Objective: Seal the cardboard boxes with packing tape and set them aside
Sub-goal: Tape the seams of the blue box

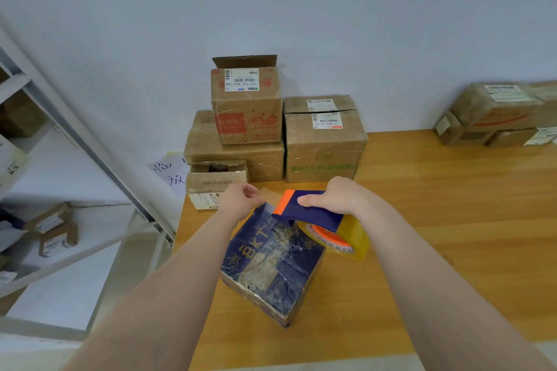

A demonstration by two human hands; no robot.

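BKT box (271, 262) | right hand (334, 196) grips dispenser (310, 212) | left hand (238, 200) pinches tape (269, 194)

A light wooden table (452, 220) stands against a plain pale wall (301, 9) in soft, even light. A white metal rack (90, 141) stands left of the table. A handwritten sheet (168, 173) lies against the wall by the table's far left corner.
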